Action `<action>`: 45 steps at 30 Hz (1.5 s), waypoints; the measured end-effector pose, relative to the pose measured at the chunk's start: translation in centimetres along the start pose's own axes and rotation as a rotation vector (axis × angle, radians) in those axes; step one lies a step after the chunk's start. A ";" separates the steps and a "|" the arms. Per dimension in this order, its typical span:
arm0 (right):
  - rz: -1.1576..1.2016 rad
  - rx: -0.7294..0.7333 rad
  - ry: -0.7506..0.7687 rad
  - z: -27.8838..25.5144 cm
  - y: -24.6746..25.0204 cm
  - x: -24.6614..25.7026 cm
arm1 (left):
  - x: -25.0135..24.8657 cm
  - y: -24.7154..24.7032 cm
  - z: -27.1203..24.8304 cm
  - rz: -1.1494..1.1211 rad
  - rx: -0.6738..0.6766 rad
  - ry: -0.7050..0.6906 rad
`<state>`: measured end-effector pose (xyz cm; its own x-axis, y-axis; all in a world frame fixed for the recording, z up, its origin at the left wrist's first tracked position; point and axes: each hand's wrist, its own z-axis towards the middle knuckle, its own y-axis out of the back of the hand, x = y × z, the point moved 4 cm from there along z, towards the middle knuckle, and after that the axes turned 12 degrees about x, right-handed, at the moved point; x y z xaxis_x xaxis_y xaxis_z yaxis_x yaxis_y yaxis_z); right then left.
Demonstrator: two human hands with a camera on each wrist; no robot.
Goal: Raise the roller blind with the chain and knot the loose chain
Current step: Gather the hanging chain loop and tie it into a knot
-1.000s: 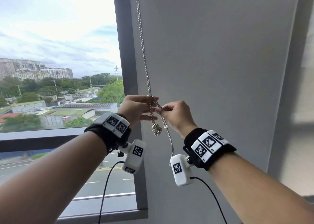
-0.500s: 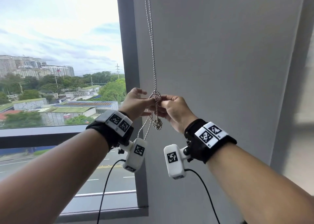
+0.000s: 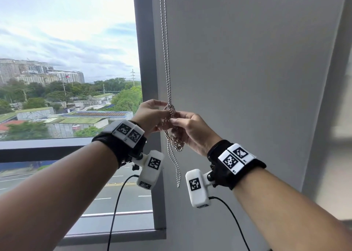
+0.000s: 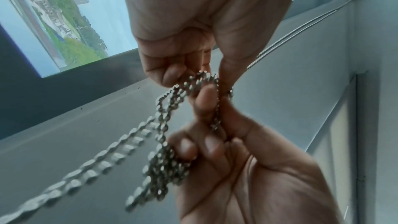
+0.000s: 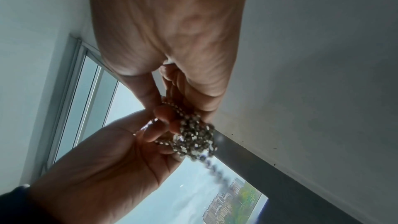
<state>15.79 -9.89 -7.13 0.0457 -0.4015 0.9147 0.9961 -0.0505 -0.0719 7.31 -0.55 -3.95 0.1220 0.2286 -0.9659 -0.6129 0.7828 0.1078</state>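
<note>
1. Metal beads make up the chain (image 3: 165, 47), which hangs in two strands down the edge between the window frame (image 3: 145, 60) and the grey wall (image 3: 247, 70).
2. We hold both hands up at the strands, fingertips meeting just in front of the wall.
3. Our left hand (image 3: 150, 117) has its fingers curled and pinches a loop (image 3: 170, 108) of chain where the strands cross.
4. Our right hand (image 3: 192, 130) pinches the chain just below that loop, thumb against fingers, touching the left fingertips.
5. From the left wrist, we see the left hand (image 4: 183, 40) above and the right hand (image 4: 247, 168) below, with the chain (image 4: 172, 118) wound between their fingertips.
6. A bunched clump (image 3: 177, 143) of chain sits against our right palm; the left wrist view shows this clump (image 4: 165, 171) under the curled right fingers (image 4: 212, 144).
7. Below the hands, a loose doubled tail (image 3: 176, 169) dangles free between the two wrist cameras.
8. From the right wrist, the clump (image 5: 196, 139) hangs at the tips of the right hand (image 5: 168, 31), and the left hand (image 5: 112, 159) cups in from below; that view is blurred at the beads.
9. We cannot tell whether the knot is tight.
10. Outside the window (image 3: 66, 79) lie buildings, trees and a road.
</note>
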 end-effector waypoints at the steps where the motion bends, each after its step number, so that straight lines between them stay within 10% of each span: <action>1: -0.011 -0.007 -0.002 0.0 0.1 -0.1 | -0.1 0.0 0.0 0.014 0.014 0.010; 10: -0.219 -0.153 -0.017 -0.1 1.7 -1.5 | -2.7 1.2 -0.9 0.485 0.093 0.053; 15: -0.241 -0.230 0.012 0.0 2.6 -1.6 | -1.5 1.5 -1.4 0.110 0.130 0.055; 31: -0.035 -0.363 0.084 0.5 1.6 -2.4 | 9.4 0.5 -4.0 0.153 0.251 0.108; 45: -0.316 -0.240 -0.033 1.0 0.6 -4.1 | 10.4 -0.2 -3.2 -0.307 0.286 0.105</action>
<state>16.30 -7.39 -10.54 -0.2537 -0.3030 0.9186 0.9159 -0.3806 0.1274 6.19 -0.18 -14.82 0.1753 -0.0884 -0.9805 -0.3175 0.9377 -0.1413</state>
